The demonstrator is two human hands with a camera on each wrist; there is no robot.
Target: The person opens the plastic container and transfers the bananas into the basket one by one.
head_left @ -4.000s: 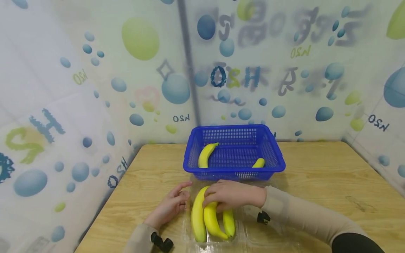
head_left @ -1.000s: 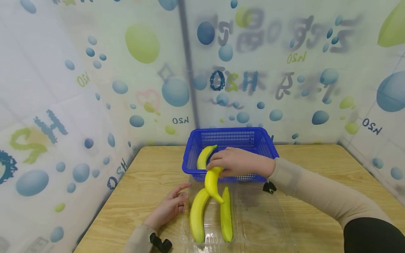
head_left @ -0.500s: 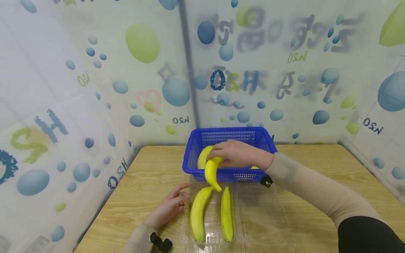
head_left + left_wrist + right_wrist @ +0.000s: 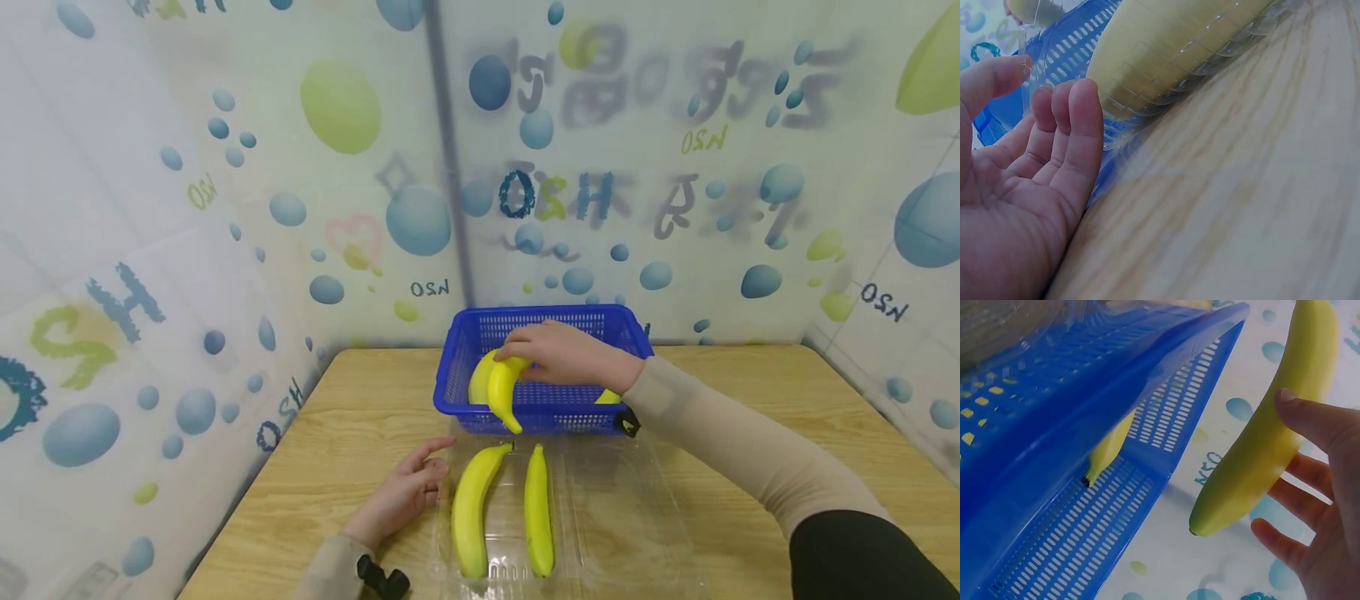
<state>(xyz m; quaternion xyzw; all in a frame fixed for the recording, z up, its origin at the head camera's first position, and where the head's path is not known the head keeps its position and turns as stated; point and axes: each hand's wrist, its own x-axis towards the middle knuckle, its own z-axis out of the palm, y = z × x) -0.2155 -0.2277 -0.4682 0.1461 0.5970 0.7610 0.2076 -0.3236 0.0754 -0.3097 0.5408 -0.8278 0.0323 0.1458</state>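
Observation:
A yellow banana [image 4: 504, 390] hangs from my right hand [image 4: 562, 352], over the front of the blue basket [image 4: 447, 392]. In the right wrist view the thumb presses one side of that banana [image 4: 1260, 444] and the fingers lie behind it. Two more bananas lie in the clear plastic container [image 4: 622, 517]: a thick curved one [image 4: 471, 512] at its left and a straighter one [image 4: 537, 512] further right. My left hand [image 4: 401, 492] rests at the container's left edge, fingers loosely bent and holding nothing; the left wrist view shows its fingertips [image 4: 1085, 94] close to the plastic wall.
Inside the basket another banana [image 4: 482, 379] leans at the left, and one more [image 4: 609, 397] shows at the right behind the front rim. The wooden table [image 4: 375, 392] ends at patterned curtains [image 4: 360, 208] on the back and sides.
My right hand has lifted a banana from between the other two in the container and carried it forward and up to the basket. My left hand has stayed at the container's left edge.

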